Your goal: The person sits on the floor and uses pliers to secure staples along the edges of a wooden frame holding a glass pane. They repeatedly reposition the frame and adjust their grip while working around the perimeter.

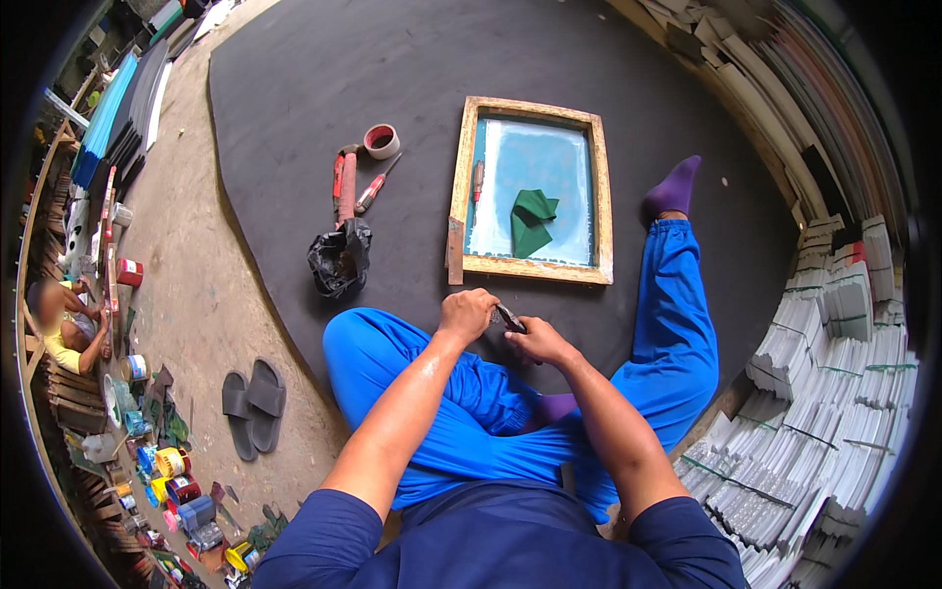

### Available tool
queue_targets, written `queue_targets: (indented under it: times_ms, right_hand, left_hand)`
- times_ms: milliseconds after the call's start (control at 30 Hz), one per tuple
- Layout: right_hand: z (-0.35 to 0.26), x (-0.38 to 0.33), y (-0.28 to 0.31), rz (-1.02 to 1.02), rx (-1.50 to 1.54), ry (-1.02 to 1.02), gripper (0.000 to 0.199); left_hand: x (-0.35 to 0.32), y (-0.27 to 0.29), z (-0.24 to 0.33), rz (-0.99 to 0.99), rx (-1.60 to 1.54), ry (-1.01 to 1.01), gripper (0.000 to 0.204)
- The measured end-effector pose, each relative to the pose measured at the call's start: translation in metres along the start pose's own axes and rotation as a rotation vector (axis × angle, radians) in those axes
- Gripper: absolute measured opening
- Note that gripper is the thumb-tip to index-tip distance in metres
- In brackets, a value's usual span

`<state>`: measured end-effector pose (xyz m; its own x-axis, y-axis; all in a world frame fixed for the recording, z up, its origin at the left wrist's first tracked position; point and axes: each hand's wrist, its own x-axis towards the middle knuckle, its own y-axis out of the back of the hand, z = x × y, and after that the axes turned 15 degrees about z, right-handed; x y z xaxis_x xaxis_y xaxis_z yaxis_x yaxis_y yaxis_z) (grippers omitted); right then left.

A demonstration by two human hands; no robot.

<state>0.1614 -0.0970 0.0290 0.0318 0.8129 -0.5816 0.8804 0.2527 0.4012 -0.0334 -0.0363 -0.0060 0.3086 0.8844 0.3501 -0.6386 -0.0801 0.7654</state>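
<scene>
Close above my lap, my right hand (pixel 537 340) grips a dark hand tool (pixel 508 318) that looks like a pair of pliers. My left hand (pixel 468 314) is closed at the tool's far end; whatever its fingers pinch is too small to make out. Just beyond my hands lies a wood-framed screen (pixel 603 211) with pale blue mesh. A folded dark green cloth (pixel 532 224) rests on the mesh, and a red-handled tool (pixel 478 182) lies along its left side.
A hammer (pixel 347 187), red-handled screwdriver (pixel 371 192), tape roll (pixel 382 141) and black plastic bag (pixel 340 259) lie left on the dark mat (pixel 294 98). Grey slippers (pixel 265 404) and paint cans sit farther left, near another person (pixel 74 334). Bundled white stacks (pixel 805 412) line the right.
</scene>
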Motion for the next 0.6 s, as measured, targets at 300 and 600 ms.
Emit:
queue_targets:
  times_ms: [300,600]
  right_hand:
    - [0.009,0.024,0.047,-0.124,0.33,-0.264,0.045]
    - [-0.006,0.05,0.087,-0.128,0.354,-0.389,0.05]
  left_hand:
    - [0.007,0.019,0.009,-0.4,0.229,0.184,0.026]
    - [0.011,0.027,0.015,-0.456,0.256,0.23,0.038]
